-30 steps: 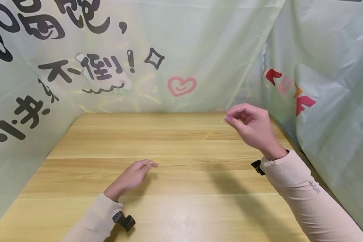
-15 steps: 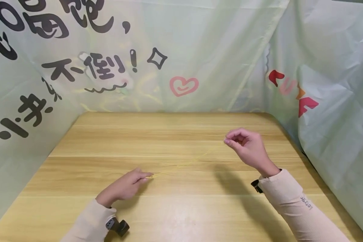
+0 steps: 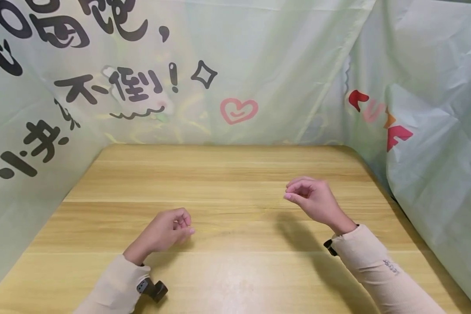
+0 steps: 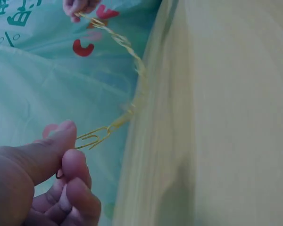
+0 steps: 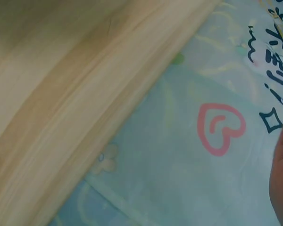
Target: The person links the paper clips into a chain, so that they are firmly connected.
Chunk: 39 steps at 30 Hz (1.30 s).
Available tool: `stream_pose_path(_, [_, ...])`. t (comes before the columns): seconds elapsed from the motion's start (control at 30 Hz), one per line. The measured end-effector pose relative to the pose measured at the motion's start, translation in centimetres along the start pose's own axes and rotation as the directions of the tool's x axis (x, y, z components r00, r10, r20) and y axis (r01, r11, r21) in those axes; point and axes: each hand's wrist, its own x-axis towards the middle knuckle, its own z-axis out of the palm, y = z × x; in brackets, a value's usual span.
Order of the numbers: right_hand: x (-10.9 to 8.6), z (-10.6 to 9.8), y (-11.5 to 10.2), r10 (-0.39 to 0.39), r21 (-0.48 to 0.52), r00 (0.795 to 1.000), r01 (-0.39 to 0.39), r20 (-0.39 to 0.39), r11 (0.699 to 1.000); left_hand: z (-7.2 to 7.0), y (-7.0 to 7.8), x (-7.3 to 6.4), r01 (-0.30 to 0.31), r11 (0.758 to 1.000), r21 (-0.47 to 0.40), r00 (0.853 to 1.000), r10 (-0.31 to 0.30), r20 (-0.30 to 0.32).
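Observation:
A chain of linked yellow paper clips [image 4: 124, 41] sags between my two hands. My left hand [image 3: 162, 230] pinches its near end: in the left wrist view, the end clip [image 4: 106, 137] sticks out between thumb and index finger. Higher and to the right in the head view, my right hand [image 3: 315, 201] pinches the far end with thumb and fingertips. Against the wood in the head view the chain is faint and blurred. Only an edge of the right hand [image 5: 282, 176] shows in the right wrist view.
Both hands are over a light wooden table [image 3: 227, 279]. Pale green curtains [image 3: 282, 65] with printed lettering and a pink heart [image 3: 238, 110] stand behind it and at both sides. Each wrist carries a small black camera, such as the left one [image 3: 153, 289].
My right hand has come down and slightly left, closer to my left hand. The left hand has shifted a little left and turned, its fingers now more curled. The chain hangs slacker.

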Motion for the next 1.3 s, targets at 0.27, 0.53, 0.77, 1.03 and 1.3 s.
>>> stream_pose_path(0.27, [0.0,1.8,0.0,-0.041,0.069,0.992,0.033,0.117,0.997,0.8,2.0,1.2,-0.014,0.988,-0.155,1.0,0.016,0.009])
stream_pose_path(0.53, [0.4,3.5,-0.7,-0.034,0.075,0.988,0.023,0.15,0.997,1.5,3.3,2.2,-0.014,0.983,-0.183,1.0,0.015,0.0])
stream_pose_path(0.77, [0.8,5.4,-1.3,-0.074,0.161,0.985,0.048,0.156,0.986,2.4,3.8,3.0,-0.014,0.98,-0.2,0.999,0.004,-0.048])
stream_pose_path(1.03, [1.1,7.0,-1.6,-0.073,0.289,0.983,0.023,0.166,0.957,3.1,4.2,3.5,-0.04,0.947,-0.32,0.999,0.028,-0.042])
stream_pose_path(1.3, [1.4,8.4,-2.0,-0.03,0.309,0.985,-0.025,0.173,0.951,3.7,4.3,3.9,-0.102,0.939,-0.328,0.993,0.079,-0.082])
